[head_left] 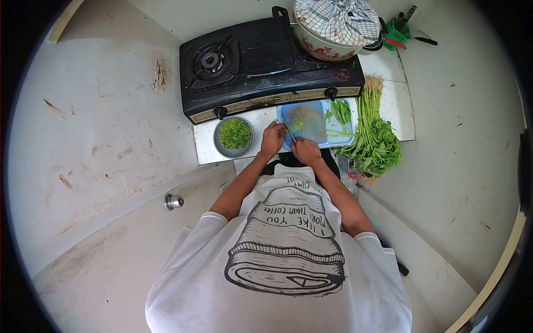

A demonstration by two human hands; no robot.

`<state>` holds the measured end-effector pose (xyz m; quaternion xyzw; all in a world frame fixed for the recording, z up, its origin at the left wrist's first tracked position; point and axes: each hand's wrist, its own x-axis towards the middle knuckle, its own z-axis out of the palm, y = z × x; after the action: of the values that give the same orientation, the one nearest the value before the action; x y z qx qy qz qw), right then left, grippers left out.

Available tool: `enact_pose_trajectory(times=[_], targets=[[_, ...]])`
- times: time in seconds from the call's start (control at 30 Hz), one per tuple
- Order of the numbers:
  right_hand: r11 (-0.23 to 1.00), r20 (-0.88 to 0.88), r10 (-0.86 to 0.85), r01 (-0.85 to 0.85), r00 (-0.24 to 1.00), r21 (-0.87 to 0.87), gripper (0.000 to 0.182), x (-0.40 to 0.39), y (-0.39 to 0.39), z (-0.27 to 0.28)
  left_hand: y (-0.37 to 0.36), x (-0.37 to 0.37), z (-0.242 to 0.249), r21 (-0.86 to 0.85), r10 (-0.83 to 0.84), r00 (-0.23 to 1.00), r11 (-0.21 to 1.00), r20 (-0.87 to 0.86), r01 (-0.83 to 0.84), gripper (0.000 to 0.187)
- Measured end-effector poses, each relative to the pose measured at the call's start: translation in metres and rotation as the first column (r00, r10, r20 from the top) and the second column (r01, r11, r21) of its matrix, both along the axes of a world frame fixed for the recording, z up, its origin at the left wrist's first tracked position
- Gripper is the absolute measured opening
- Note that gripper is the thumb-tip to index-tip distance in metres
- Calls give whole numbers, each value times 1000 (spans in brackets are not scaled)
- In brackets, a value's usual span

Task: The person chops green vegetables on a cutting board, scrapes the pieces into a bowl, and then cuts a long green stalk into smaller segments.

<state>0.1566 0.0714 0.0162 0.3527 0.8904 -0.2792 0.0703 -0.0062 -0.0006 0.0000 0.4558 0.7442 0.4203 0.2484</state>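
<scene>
My right hand [306,151] is closed round the handle of a knife [290,132], its blade slanting up and left over the blue cutting board [313,115]. Beside the blade, my left hand [273,139] has its fingers bent and drawn together at the board's left edge; whatever they pinch is hidden. A little chopped green [299,122] lies on the board. To the left stands a grey bowl [217,145] of finely chopped greens [235,134]. Cut leafy stems [340,112] rest at the right in the light-blue tray [348,141] under the board.
A large bunch of leafy greens [378,139] with roots lies right of the tray. Behind the board is a black gas stove [261,50], carrying a cloth-covered floral pot [325,47]. A green basket [395,34] of utensils stands at the back right. Walls close in on both sides.
</scene>
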Motion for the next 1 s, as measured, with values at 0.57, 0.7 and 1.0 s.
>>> enact_pose_trajectory(times=[0.57, 0.7, 1.0], targets=[[1000, 49, -13, 14, 999, -25, 45, 10, -2, 0, -2, 2, -2, 0, 38, 999, 999, -3, -38, 11], [1000, 71, 1, 0, 997, -18, 46, 13, -3, 4, 0, 4, -2, -1, 17, 1000, 1000, 0, -17, 14], [1000, 69, 17, -16, 997, -14, 44, 12, -1, -4, 1, 4, 4, -7, -5, 1000, 1000, -8, 4, 12]])
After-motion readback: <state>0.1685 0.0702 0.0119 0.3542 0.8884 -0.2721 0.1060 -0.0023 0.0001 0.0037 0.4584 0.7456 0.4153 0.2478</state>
